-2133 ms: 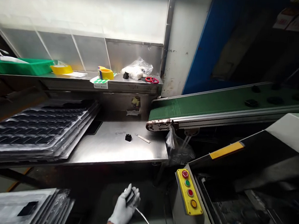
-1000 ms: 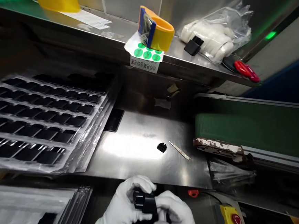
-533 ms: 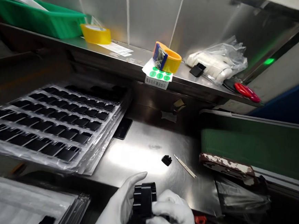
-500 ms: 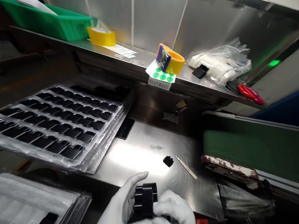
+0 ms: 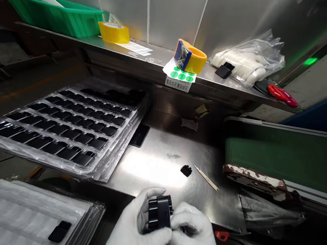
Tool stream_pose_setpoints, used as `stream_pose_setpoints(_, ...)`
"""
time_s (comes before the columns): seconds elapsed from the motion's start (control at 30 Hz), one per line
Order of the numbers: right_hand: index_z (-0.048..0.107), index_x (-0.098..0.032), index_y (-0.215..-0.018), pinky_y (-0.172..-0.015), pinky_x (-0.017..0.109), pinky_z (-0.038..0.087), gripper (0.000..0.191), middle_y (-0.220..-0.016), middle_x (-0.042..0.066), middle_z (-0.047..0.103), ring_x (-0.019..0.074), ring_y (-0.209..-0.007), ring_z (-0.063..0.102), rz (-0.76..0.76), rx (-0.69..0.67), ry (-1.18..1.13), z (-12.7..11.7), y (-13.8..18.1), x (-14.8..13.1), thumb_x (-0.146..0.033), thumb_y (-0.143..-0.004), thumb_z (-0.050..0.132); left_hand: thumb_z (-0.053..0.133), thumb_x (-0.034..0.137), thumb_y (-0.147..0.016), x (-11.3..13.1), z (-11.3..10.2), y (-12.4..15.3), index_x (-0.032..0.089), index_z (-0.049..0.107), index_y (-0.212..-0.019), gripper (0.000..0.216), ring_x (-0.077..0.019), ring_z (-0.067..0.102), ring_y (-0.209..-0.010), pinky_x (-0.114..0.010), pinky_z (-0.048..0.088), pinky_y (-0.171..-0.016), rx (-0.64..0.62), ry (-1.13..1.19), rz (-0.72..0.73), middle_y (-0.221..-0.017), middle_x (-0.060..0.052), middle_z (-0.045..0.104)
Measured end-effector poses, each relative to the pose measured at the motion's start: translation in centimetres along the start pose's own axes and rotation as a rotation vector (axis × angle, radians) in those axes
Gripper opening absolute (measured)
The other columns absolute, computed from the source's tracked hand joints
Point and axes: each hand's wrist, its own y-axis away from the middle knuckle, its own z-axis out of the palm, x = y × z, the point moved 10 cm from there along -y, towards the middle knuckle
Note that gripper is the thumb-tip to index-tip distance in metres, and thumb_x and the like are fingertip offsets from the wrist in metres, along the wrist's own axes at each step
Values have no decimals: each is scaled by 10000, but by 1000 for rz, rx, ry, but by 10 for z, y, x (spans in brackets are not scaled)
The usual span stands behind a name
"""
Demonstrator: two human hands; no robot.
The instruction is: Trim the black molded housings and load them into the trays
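Black ribbed plastic part, bottom centre, looks light and stiff; white-gloved left hand and white-gloved right hand clasp its sides, sensibly.

The gloves on the left hand and right hand are plain white, and the part between them is glossy black. The tray is clear, patterned by rows of black pieces. The knife has a cream handle and silver blade; the table is silvery grey. The belt is green and finely ribbed at its end. The basin is green, one tape roll yellow, and the sticker sheet white with green dots.
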Motion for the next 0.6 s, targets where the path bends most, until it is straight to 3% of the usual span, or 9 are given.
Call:
stream_pose_setpoints(0.17, 752, -244, -651, -537, 215, 449, 115, -571, -31, 599, 120, -537, 579, -12, -10, 58, -1, 3, 6, -163, -619, 826, 733, 84, -633, 4, 3, -3, 204, 676, -853, 257, -241, 675, -829, -282, 515, -740, -84, -111, 23, -805, -27, 722)
stream_pose_setpoints(0.3, 762, -241, -744, -552, 234, 406, 107, -683, -9, 616, 132, -627, 553, 193, -30, -121, 3, 10, 30, -173, -663, 779, 786, 119, -618, 6, 2, -3, 197, 696, -877, 286, -223, 675, -801, -285, 521, -765, -97, -81, 51, -829, -35, 734)
stream_pose_setpoints(0.4, 731, -184, -688, -480, 224, 308, 156, -574, -36, 512, 89, -525, 424, 372, 11, -295, 7, 16, 41, -287, -620, 827, 818, 168, -616, 9, 2, -5, 192, 724, -873, 275, -219, 686, -778, -275, 541, -733, -109, -75, 101, -835, -41, 746)
stream_pose_setpoints(0.5, 664, -151, -658, -430, 216, 238, 310, -457, -72, 414, 52, -412, 319, 511, -4, -561, 20, 21, 46, -423, -633, 813, 789, 153, -648, 21, -2, -8, 213, 751, -874, 237, -219, 700, -761, -279, 560, -716, -128, -165, 273, -860, -38, 757)
stream_pose_setpoints(0.6, 572, -160, -615, -401, 211, 224, 402, -412, -67, 427, 51, -357, 309, 648, 21, -672, 27, 30, 57, -521, -708, 723, 712, 54, -650, 33, -5, -7, 259, 772, -910, 336, -259, 689, -931, -325, 541, -854, -145, -374, 531, -1009, -50, 749)
